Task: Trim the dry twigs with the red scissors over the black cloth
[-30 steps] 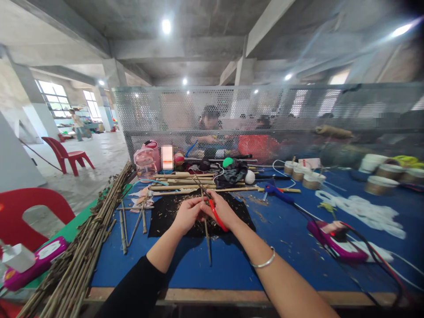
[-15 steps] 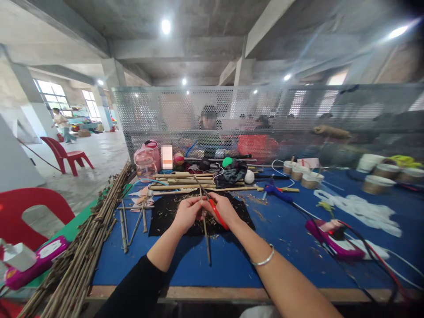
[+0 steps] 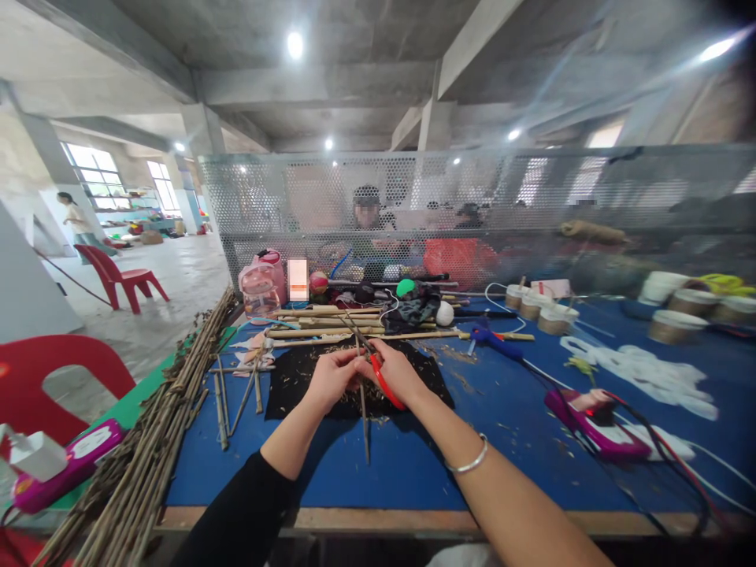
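Note:
Closed around a thin brown stick (image 3: 365,425), my left hand (image 3: 331,381) holds it over a black cloth (image 3: 289,386) strewn with shavings. The stick's lower end points toward me. My right hand (image 3: 397,373) grips red-handled scissors (image 3: 385,386), whose blades point away and lie against the upper part of the stick. Both hands meet at the fingertips, so the exact contact between blade and stick is hard to see. Several short cut sticks (image 3: 242,404) lie left of the cloth.
A long bundle of sticks (image 3: 142,441) runs along the left table edge. Bamboo poles (image 3: 331,335), a blue glue gun (image 3: 493,343) and a white ball (image 3: 445,314) lie behind the cloth. To the right are a purple power strip (image 3: 596,429), white cord (image 3: 638,378) and several tubs (image 3: 676,327).
The stick's lower end has shifted slightly left and away from me. The scissor blades look more spread now. In the background, a walking person has moved left behind the red chair.

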The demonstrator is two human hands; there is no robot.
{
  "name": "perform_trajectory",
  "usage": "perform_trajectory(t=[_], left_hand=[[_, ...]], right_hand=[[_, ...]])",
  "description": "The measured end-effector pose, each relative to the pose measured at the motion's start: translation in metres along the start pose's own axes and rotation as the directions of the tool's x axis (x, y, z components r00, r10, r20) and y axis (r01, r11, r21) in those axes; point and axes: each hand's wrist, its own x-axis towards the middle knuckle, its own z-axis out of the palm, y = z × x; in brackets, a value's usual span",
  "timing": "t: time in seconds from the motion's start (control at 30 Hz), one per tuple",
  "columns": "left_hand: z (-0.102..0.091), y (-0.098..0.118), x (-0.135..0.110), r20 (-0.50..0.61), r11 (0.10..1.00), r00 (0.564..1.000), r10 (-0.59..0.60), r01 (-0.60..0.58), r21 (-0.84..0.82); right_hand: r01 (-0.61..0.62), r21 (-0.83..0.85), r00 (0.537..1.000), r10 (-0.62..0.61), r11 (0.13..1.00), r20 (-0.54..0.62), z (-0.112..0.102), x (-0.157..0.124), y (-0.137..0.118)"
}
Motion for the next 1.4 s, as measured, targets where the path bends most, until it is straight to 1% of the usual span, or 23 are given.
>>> perform_trajectory(t=[0.13,0.33,0.4,0.5,0.53,0.6,0.67,0.73,0.9,0.97,1.1,1.27,1.4], left_hand=[[-0.001,-0.002,0.002,-0.001,1.000,1.000,-0.001,0.001,-0.002],[-0.001,0.004,-0.001,0.024,1.000,0.999,0.022,-0.022,-0.008],[0.000,0.005,-0.002,0.029,1.000,0.999,0.015,-0.015,-0.025],[0.000,0.005,-0.001,0.045,0.998,0.999,-0.011,0.014,-0.060],[-0.001,0.005,-0.001,0.051,0.997,0.999,-0.017,0.020,-0.068],[-0.001,0.004,0.000,0.060,0.997,0.998,-0.021,0.026,-0.078],[-0.001,0.003,0.001,0.068,0.996,0.997,-0.020,0.026,-0.084],[-0.001,0.003,0.001,0.075,0.996,0.997,-0.019,0.025,-0.082],[-0.001,0.003,0.001,0.101,0.997,0.995,-0.014,0.021,-0.074],[-0.002,0.002,0.001,0.103,0.997,0.995,-0.012,0.020,-0.072],[-0.002,0.002,0.001,0.104,0.998,0.995,-0.009,0.016,-0.063],[-0.003,0.006,-0.001,0.096,0.999,0.995,-0.020,0.024,-0.038],[-0.005,0.008,-0.002,0.076,1.000,0.997,-0.012,0.012,-0.005]], right_hand=[[-0.022,0.026,1.000,0.021,0.999,0.012,-0.002,-0.002,-0.001],[0.012,0.098,1.000,-0.013,0.995,0.013,-0.005,-0.001,-0.003],[-0.010,0.088,1.000,0.008,0.996,0.017,-0.006,-0.001,-0.004],[-0.072,0.051,0.997,0.070,0.996,0.038,-0.005,-0.001,-0.004],[-0.078,0.062,0.996,0.075,0.995,0.053,-0.005,-0.001,-0.003],[-0.052,0.122,0.996,0.043,0.991,0.075,-0.003,-0.001,-0.002],[-0.013,0.190,0.997,-0.001,0.982,0.073,0.000,0.000,-0.001],[0.002,0.233,0.998,-0.017,0.973,0.065,0.002,0.000,0.000],[-0.040,0.285,0.993,0.007,0.958,0.116,0.001,0.000,-0.003],[-0.035,0.266,0.994,0.006,0.963,0.110,-0.002,-0.001,-0.004],[-0.006,0.176,0.998,-0.006,0.984,0.066,-0.004,0.000,-0.003],[0.018,0.162,0.997,-0.030,0.987,0.071,-0.002,0.001,0.000],[-0.016,0.048,0.998,0.012,0.999,0.064,-0.003,0.001,0.002]])
